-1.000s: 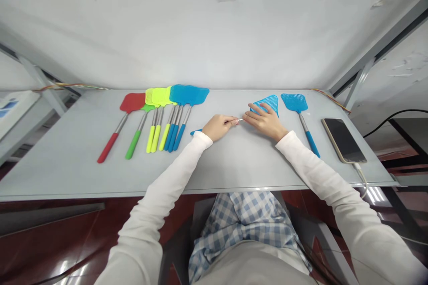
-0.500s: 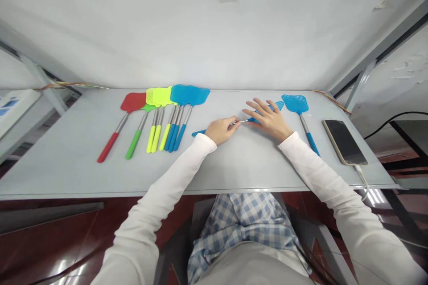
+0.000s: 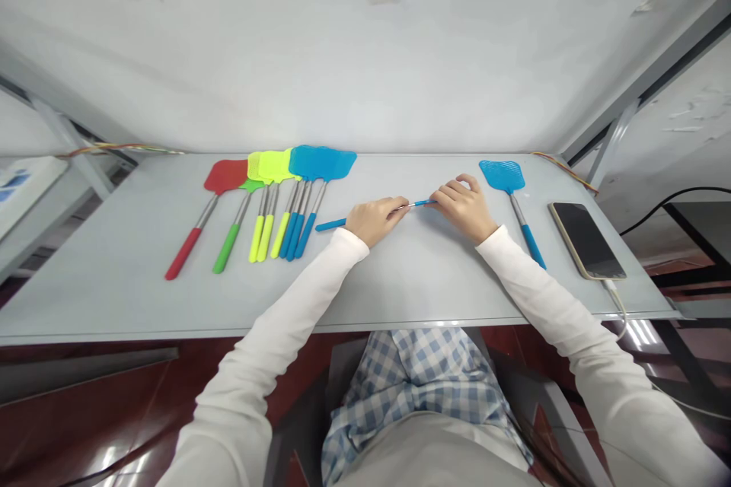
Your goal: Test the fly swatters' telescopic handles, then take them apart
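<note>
Blue fly swatter held crosswise over the counter
The left hand's fingers close around its metal shaft, the right hand's pinch near the head, which is hidden; an uneven twist or pull might bend the slim shaft.

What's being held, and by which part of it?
A blue fly swatter: the left hand holds it at the metal shaft, the right hand at the blue head end, mostly hidden there.
</note>
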{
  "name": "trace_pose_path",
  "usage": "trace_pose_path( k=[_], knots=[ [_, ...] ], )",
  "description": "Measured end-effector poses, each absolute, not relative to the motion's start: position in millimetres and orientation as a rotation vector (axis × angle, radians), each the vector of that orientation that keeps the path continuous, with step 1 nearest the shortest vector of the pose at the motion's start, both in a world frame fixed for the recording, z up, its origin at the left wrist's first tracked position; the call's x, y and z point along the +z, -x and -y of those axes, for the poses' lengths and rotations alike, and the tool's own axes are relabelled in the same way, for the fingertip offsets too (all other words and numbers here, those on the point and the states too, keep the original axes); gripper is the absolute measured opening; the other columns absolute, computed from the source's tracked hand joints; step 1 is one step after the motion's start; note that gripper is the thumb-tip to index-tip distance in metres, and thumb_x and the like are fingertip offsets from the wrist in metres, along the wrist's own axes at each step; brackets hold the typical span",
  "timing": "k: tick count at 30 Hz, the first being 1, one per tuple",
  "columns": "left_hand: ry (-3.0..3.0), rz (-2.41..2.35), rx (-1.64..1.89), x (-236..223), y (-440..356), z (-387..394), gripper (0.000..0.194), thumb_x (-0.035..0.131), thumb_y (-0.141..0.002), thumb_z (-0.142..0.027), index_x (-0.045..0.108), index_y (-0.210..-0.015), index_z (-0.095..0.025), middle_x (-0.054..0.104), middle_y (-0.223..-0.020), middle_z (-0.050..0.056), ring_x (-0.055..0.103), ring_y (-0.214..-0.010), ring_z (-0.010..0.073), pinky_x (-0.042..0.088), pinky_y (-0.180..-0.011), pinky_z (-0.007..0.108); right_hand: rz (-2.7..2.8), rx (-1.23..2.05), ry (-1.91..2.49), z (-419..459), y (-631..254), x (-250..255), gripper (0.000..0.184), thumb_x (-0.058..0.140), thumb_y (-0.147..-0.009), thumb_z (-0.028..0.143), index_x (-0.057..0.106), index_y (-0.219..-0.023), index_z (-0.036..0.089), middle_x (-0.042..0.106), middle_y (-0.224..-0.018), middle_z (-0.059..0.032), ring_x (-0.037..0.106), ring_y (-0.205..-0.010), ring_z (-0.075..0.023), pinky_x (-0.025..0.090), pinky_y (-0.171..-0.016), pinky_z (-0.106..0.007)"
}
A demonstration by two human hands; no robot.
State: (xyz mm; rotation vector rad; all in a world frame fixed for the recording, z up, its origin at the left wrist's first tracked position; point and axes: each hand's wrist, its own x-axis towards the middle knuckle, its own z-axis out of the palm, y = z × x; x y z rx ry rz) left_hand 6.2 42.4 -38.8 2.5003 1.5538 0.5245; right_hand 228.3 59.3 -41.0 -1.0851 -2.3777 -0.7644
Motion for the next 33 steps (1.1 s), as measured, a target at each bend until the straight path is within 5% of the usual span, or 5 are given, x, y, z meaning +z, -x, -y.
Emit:
trace_pose_path(
  k=[6,16,22,26,33],
  knots=[
    [-2.518,-1.554,0.529,-43,-6,-40,0.039,0.035,-0.097,-0.045,0.063,-0.121,-0.032,0.071,-0.107,0.001,0.066,-0.097,0.0190,0.043,-0.068,0.027,2.299,-0.742,1.049,-51,-223,-47,0.033,0.037,-0.100,0.027,0.061,-0.078,0.023,0.063,-0.067,0.0017,0.051,-0.072,-0.0137,0.027,-0.085,-0.033],
    [-2.503,-1.556,0.478,-43,-10,-38,0.037,0.032,-0.098,-0.043,0.065,-0.108,-0.028,0.072,-0.103,0.003,0.066,-0.090,0.0185,0.040,-0.066,0.027,2.399,-0.598,1.129,-42,-216,-48,0.034,0.032,-0.099,0.019,0.065,-0.090,0.024,0.070,-0.082,-0.0018,0.057,-0.084,-0.0170,0.027,-0.089,-0.035],
    [-2.520,-1.581,0.446,-45,-14,-41,0.037,0.033,-0.097,-0.043,0.061,-0.108,-0.022,0.071,-0.099,0.007,0.067,-0.088,0.0213,0.041,-0.067,0.029,2.456,-0.730,1.116,-31,-195,-44,0.033,0.033,-0.096,0.014,0.063,-0.109,0.017,0.068,-0.104,-0.0087,0.052,-0.111,-0.0240,0.028,-0.096,-0.038],
    [-2.533,-1.527,0.446,-46,-12,-42,0.032,0.040,-0.096,-0.040,0.059,-0.110,-0.020,0.071,-0.090,0.005,0.067,-0.084,0.0191,0.042,-0.067,0.027,2.497,-0.721,1.107,-36,-198,-50,0.028,0.038,-0.095,0.015,0.065,-0.104,0.018,0.069,-0.097,-0.0069,0.051,-0.114,-0.0254,0.028,-0.098,-0.040],
    [-2.623,-1.454,0.420,-53,-8,-46,0.037,0.035,-0.098,-0.039,0.058,-0.121,-0.022,0.069,-0.111,0.007,0.066,-0.097,0.0191,0.046,-0.072,0.026,2.541,-0.603,1.148,-47,-209,-54,0.027,0.049,-0.087,0.014,0.065,-0.108,0.020,0.070,-0.101,-0.0068,0.048,-0.120,-0.0290,0.025,-0.101,-0.045]
  ],
)
